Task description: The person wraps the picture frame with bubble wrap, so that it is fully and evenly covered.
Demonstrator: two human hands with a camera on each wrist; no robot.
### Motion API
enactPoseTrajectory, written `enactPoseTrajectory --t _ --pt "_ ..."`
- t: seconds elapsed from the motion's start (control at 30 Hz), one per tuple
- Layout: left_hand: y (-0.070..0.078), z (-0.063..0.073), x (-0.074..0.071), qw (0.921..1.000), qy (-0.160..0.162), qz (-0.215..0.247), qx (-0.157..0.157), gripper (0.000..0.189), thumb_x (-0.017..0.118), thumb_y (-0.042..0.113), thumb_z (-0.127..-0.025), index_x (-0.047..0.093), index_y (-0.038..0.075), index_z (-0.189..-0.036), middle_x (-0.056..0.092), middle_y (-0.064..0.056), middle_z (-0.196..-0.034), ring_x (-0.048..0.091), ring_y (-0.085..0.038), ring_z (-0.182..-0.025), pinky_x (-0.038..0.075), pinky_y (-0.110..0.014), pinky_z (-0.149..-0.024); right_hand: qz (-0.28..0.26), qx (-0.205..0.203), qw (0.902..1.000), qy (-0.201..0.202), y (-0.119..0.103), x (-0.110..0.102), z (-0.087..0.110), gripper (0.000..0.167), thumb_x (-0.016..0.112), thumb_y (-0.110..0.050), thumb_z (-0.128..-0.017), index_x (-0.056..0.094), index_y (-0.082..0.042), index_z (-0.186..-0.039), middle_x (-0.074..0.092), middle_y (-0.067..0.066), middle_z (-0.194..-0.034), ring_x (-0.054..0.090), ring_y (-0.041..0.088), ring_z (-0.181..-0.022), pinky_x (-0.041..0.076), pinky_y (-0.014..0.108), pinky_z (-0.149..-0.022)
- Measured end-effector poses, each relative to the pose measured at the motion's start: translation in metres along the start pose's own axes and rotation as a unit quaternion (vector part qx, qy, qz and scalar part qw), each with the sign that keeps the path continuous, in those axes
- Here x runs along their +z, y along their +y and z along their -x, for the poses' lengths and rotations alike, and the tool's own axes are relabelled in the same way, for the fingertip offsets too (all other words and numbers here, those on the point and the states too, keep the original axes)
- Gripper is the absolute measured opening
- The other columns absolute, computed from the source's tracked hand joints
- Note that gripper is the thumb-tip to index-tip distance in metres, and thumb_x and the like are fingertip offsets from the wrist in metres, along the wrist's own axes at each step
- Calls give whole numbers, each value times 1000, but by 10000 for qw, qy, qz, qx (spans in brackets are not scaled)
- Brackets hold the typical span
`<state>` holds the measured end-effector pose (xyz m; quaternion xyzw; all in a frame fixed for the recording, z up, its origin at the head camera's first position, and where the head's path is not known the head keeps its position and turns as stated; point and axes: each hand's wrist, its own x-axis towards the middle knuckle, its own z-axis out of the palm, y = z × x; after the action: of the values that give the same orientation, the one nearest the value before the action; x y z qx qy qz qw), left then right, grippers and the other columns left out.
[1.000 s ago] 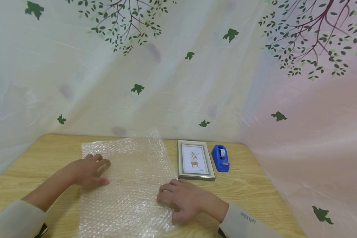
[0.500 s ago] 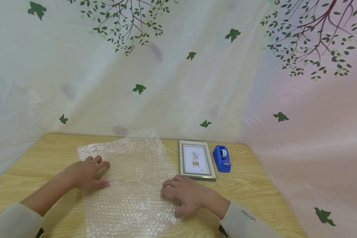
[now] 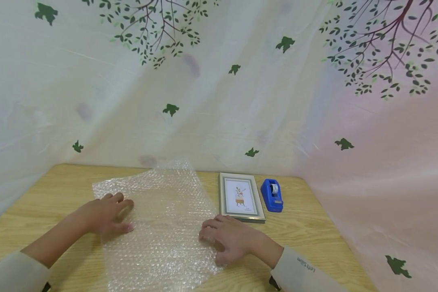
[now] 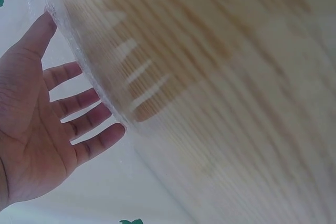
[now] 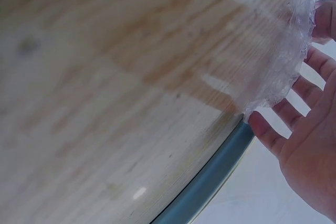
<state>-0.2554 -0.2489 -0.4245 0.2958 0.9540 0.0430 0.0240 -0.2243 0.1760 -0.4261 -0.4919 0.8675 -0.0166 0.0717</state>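
Observation:
A clear sheet of bubble wrap [image 3: 164, 211] lies spread on the wooden table, its far edge reaching the cloth backdrop. My left hand [image 3: 107, 215] rests on its left side with spread fingers; in the left wrist view the fingertips [image 4: 116, 132] touch the sheet. On the right side my right hand [image 3: 231, 239] presses the sheet's edge, fingers apart and slightly bent, as the right wrist view also shows with the bubble wrap [image 5: 281, 72] under the fingertips. Just beyond the right hand lies a picture frame [image 3: 241, 196] with a plant drawing, face up.
A blue tape dispenser [image 3: 272, 195] with a roll in it stands right of the picture frame. The wooden table [image 3: 306, 243] ends at a hanging cloth [image 3: 219, 101] printed with leaves and branches, which encloses the back and sides.
The bubble wrap has turned a little, its far left corner shifting left and toward me. My right hand has moved slightly right and away from me; the left hand has stayed nearly still.

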Motion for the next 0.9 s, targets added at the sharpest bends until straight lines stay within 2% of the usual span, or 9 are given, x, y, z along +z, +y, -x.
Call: enactPoseTrajectory --t 0.2,0.43,0.67,0.9 --pt "-2 -3 -3 9999 -47 86 24 74 72 66 -83 61 9 -129 57 -13 -113 57 -37 -99 54 -55 -75 -64 49 10000 -43 -1 -1 0 65 62 -45 -82 52 -29 -144 50 -5 -149 47 17 -129 42 43 -111" --pt "-6 -12 -9 9997 -13 218 117 68 81 62 -76 65 12 -120 58 -12 -112 57 -38 -102 54 -57 -81 -22 22 10000 -29 -2 -1 0 65 63 -46 -82 52 -29 -143 50 -5 -148 47 16 -127 42 42 -109" --pt "-12 -22 -10 9980 -83 619 -38 78 79 64 -77 63 7 -128 57 -26 -129 52 -54 -117 48 -68 -91 5 41 10000 -31 -2 0 1 66 63 -46 -82 51 -29 -144 49 -4 -149 47 17 -129 42 44 -109" --pt "-26 -22 -9 9960 -139 830 -301 74 83 55 -78 63 6 -129 54 -33 -132 47 -62 -121 42 -73 -94 156 -19 9999 29 -3 -1 0 66 62 -46 -81 52 -27 -144 50 -3 -148 47 18 -130 41 43 -111"
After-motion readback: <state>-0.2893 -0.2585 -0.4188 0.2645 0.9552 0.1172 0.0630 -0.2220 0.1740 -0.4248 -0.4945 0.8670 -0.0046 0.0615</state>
